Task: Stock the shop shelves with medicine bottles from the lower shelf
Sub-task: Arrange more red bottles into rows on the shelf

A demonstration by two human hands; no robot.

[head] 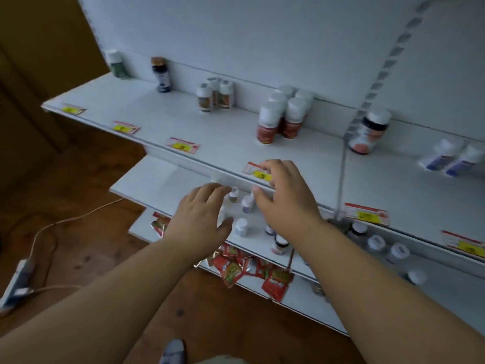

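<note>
Both hands were mid-frame over lower shelf [157, 179]: left hand [202, 214] & right hand [286, 195] fingers loosely spread, holding nothing; small medicine bottles [241, 227] stood between/under them.

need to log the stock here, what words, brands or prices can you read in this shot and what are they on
No text can be read; everything is blurred.
Price tags on the upper shelf edge: yellow patches with dark marks, unreadable.
Red-labelled bottles: print too blurred.
Dark bottle: label unreadable.
Small bottles on the lower shelf: too small.
Red sachets: print illegible.
</note>
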